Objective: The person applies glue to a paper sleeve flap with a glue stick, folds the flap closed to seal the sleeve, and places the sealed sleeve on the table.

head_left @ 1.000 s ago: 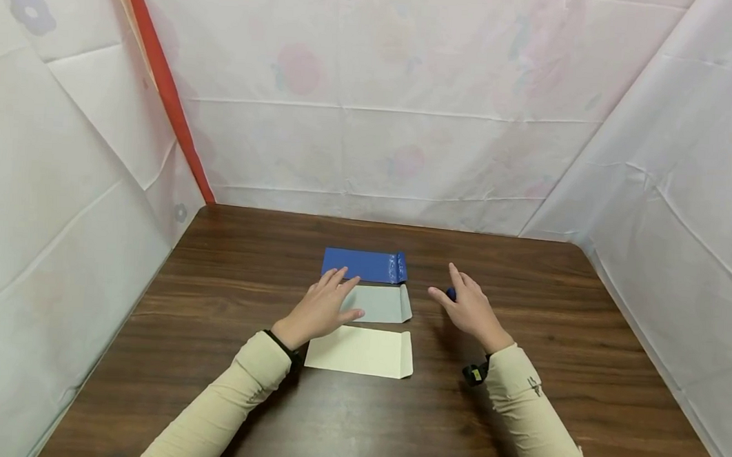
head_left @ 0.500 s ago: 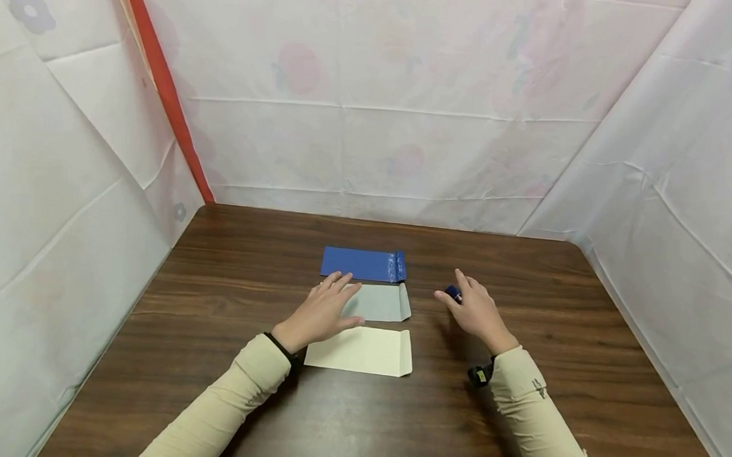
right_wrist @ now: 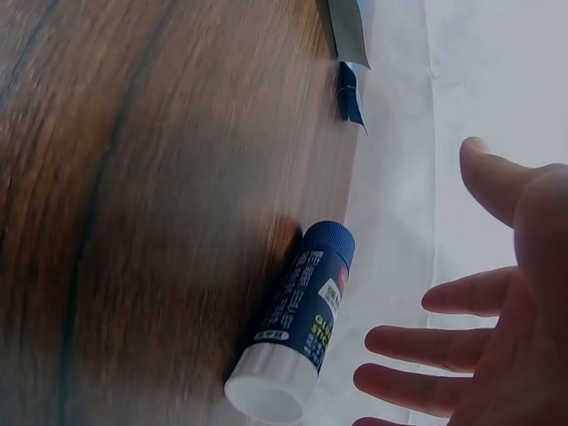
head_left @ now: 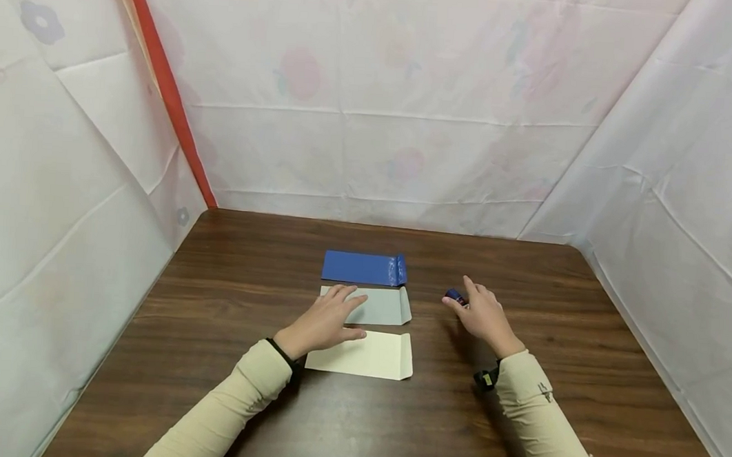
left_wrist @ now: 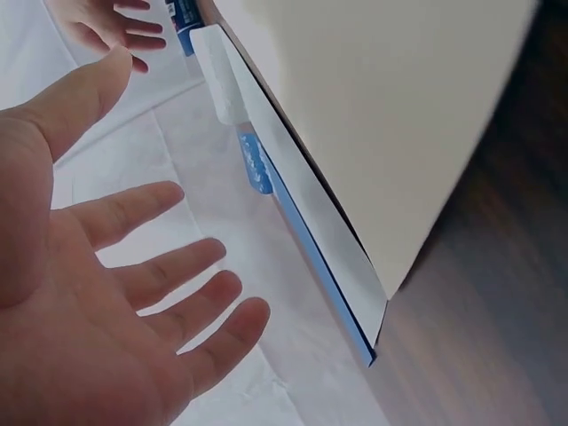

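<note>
Three flapped envelopes lie in a column: a blue envelope (head_left: 356, 267) at the back, a pale grey-green envelope (head_left: 382, 306) in the middle, a cream envelope (head_left: 365, 356) in front. My left hand (head_left: 323, 326) hovers over the left part of the grey-green and cream ones, fingers spread and holding nothing. To the right of the envelopes, a dark blue glue stick (right_wrist: 297, 306) with a white end lies on the table. Beside it my right hand (head_left: 485, 321) has its fingers extended, with a gap between them and the glue stick in the right wrist view.
The dark wood-grain table (head_left: 356, 421) is walled by white patterned sheets (head_left: 359, 118) at the back and both sides. A red strip (head_left: 168, 87) runs down the back left corner. White patches mark the blue envelope's flap.
My right hand has drawn a little to the right, so more of the glue stick shows. The left hand has stayed nearly in place over the envelopes.
</note>
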Motion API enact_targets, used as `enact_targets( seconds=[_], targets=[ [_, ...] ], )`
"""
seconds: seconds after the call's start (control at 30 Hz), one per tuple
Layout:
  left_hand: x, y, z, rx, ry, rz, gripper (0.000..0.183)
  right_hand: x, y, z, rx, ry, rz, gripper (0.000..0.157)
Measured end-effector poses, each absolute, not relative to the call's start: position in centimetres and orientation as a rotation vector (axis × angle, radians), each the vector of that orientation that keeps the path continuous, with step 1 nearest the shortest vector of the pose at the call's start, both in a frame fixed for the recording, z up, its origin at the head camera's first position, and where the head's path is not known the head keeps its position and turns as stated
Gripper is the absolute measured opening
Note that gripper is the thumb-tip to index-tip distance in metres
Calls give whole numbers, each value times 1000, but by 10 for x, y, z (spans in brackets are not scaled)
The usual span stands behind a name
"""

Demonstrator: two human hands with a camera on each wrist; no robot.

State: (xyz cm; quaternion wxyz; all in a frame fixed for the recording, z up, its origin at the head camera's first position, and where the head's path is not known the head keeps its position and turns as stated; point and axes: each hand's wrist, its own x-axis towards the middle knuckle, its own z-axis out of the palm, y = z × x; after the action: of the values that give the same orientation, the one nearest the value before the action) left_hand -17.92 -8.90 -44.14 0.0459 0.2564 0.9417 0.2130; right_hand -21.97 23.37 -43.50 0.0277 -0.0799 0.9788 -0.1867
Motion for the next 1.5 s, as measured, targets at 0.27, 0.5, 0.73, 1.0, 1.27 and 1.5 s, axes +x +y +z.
enact_targets(
  seconds=[0.27, 0.5, 0.73, 1.0, 1.27, 1.5],
  targets=[
    [-174, -89, -445, 858, 2849, 631, 65, -218, 240, -438, -200, 3017, -577, 77],
    [-172, -89, -448, 919, 2868, 602, 62, -216, 243, -438, -181, 3021, -563, 77],
    [-168, -87, -451, 940, 2833, 616, 60, -215, 246, -441, -172, 3020, -499, 74],
    [-167, -87, -453, 963, 2809, 561, 55, -218, 249, -445, -203, 3019, -440, 65],
    [-165, -87, -450, 995, 2779, 525, 54, -219, 252, -448, -247, 3019, -424, 57],
    [-164, -87, -452, 1037, 2764, 499, 51, -221, 252, -448, -221, 2984, -409, 56]
  ],
)
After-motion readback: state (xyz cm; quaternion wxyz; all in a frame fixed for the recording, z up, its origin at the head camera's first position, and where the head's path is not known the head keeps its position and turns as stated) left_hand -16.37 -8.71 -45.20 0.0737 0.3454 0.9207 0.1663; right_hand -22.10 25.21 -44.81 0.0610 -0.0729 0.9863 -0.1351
